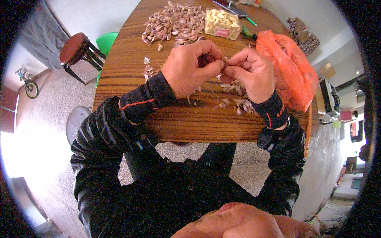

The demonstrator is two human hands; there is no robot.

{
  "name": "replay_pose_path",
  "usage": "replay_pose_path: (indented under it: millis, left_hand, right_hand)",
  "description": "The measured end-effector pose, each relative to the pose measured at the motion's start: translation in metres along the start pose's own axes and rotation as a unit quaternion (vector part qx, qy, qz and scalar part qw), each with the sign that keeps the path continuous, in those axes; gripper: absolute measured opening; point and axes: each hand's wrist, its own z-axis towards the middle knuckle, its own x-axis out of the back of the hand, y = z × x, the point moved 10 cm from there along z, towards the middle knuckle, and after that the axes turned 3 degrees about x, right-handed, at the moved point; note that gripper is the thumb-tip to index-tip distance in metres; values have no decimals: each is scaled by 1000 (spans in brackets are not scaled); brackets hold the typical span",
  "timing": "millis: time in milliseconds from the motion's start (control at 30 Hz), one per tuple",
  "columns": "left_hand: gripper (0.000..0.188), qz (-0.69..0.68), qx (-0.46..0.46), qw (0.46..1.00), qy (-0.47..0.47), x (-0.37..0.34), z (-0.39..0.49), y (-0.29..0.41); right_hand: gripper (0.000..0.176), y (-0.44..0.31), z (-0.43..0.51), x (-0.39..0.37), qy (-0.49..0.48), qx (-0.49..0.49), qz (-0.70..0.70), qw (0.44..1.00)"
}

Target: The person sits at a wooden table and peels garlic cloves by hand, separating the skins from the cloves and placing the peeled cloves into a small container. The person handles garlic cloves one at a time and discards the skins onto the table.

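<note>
My left hand [193, 68] and my right hand [250, 71] meet over a wood-grain table, fingertips pinched together on a small garlic clove [225, 62] that is mostly hidden by the fingers. Loose cloves and bits of skin [244, 105] lie below and beside my right hand. More dry skins [148, 70] are scattered left of my left hand. Beyond the hands is a large heap of unpeeled garlic cloves [175, 22]. A clear plastic box of peeled garlic cloves [223, 22] stands just right of that heap.
An orange-red plastic bag [288, 68] rests at the table's right edge. Behind the box lie a dark phone-like object [239, 12] and a green-tipped pen-like item [251, 21]. A stool with a reddish-brown seat [72, 47] and a green chair [106, 41] stand left of the table [119, 80].
</note>
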Motion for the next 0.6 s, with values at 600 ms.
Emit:
replay_pose_path:
  millis: [600]
  left_hand:
    - [10, 43, -36, 995, -77, 1, -3, 17]
  right_hand:
    - [13, 20, -9, -22, -108, -144, 265, 947]
